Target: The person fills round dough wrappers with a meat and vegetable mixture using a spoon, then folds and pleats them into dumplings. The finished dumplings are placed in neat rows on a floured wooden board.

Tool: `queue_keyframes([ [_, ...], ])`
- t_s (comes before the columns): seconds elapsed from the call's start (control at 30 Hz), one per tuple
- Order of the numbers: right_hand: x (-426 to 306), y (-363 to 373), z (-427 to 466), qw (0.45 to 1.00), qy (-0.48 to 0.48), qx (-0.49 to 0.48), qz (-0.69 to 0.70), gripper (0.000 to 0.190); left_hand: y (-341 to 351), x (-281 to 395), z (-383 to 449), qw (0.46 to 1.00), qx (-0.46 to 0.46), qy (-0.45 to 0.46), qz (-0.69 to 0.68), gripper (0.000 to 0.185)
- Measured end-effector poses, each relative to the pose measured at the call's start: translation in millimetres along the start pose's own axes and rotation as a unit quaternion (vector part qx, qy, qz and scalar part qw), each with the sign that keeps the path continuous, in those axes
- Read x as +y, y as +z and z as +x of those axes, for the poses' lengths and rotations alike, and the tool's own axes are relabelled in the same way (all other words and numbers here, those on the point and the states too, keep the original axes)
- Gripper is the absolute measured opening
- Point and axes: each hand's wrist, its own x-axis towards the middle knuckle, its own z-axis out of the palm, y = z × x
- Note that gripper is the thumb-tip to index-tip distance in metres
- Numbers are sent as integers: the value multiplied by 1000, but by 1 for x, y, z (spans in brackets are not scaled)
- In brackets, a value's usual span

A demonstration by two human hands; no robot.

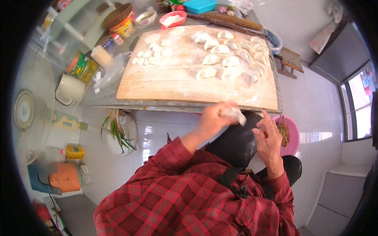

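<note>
My left hand (214, 118) is closed around a white piece of dough (237, 115), blurred, perhaps a dumpling, just off the near edge of the wooden board (165, 88). To its right my right hand (270, 140) is raised with the fingers apart and nothing visible in it. Several folded dumplings (206, 73) lie on the board's right half. Small round dough pieces (146, 54) and flat round wrappers (152, 38) lie at its left. A pink basin (292, 137) with minced filling (283, 135) and chopsticks stands low, beyond my right hand.
Behind the board are a red bowl of flour (172, 20), a blue plastic box (200, 6) and a bundle of thin sticks (233, 22). An oil bottle (84, 69) and a pitcher (70, 89) stand at the left, near a fan (26, 109). Spring onions (116, 129) hang below the counter edge.
</note>
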Motion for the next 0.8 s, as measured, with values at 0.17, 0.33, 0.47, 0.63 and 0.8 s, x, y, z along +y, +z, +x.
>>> queue_keyframes([
  [0.17, 39, 26, -3, 980, -143, -36, -132, 26, -94, 47, 87, 969, 204, 116, 75, 41],
  [0.33, 29, 57, 0, 959, -228, -49, -161, 29, -156, 22, 178, 879, 292, 201, 319, 35],
  [0.47, 32, 56, 2, 959, -215, -57, -175, 32, -168, -19, 188, 759, 247, 176, 576, 34],
  [0.63, 39, 46, 4, 959, -204, -66, -187, 31, -192, -5, 202, 856, 211, 89, 463, 33],
  [0.8, 47, 42, 12, 962, -176, -74, -195, 27, -265, 49, 264, 858, 277, 148, 407, 14],
])
